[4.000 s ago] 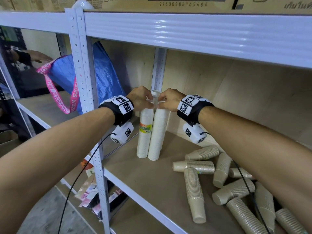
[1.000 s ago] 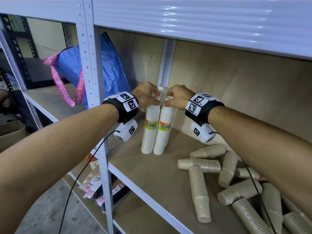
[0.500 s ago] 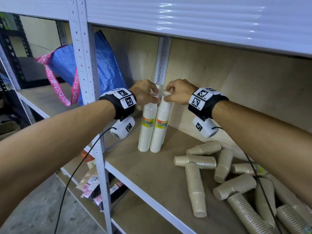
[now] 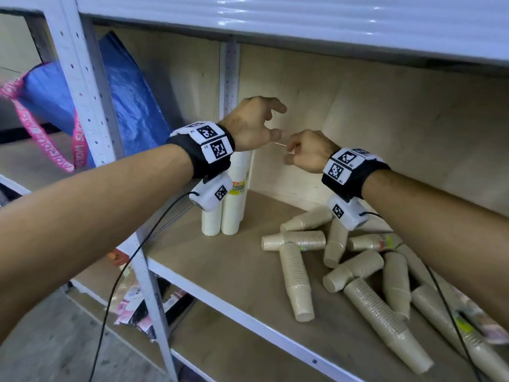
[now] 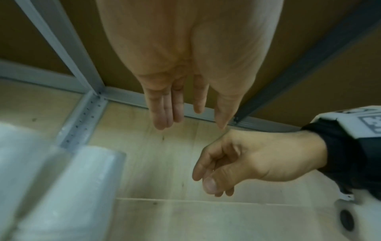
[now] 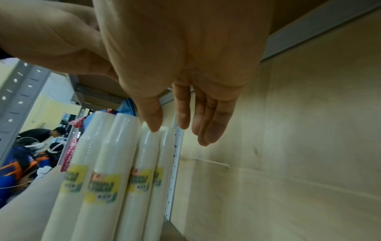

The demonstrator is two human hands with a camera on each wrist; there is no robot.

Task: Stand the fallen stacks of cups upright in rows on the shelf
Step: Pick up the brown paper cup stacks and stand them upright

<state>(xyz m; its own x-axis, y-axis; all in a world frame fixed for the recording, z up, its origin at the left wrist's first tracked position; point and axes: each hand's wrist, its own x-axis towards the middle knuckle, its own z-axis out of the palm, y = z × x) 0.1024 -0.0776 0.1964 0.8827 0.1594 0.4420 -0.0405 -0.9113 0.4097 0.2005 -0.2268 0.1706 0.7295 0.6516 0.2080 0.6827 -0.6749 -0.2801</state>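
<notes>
At the far left a blue bag (image 4: 132,97) with a pink strap sits in the neighbouring bay, behind the white upright (image 4: 82,78). Just right of that post stand the white cup stacks (image 4: 234,199), wrapped and labelled, upright in the shelf's back corner; the right wrist view shows four of them side by side. Half a second ago both my hands were on their tops. Now my left hand (image 4: 253,122) has lifted clear, fingers spread and relaxed, holding nothing. My right hand (image 4: 305,151) has come away too, fingers loosely curled in the head view, straight in its own wrist view, empty either way. I judge the white row done and the next reach due rightward. There the brown cup stacks (image 4: 300,279) lie fallen in a heap on the wooden shelf (image 4: 225,271), several crossing or touching. Plywood lines the back, and a white steel shelf runs overhead.
</notes>
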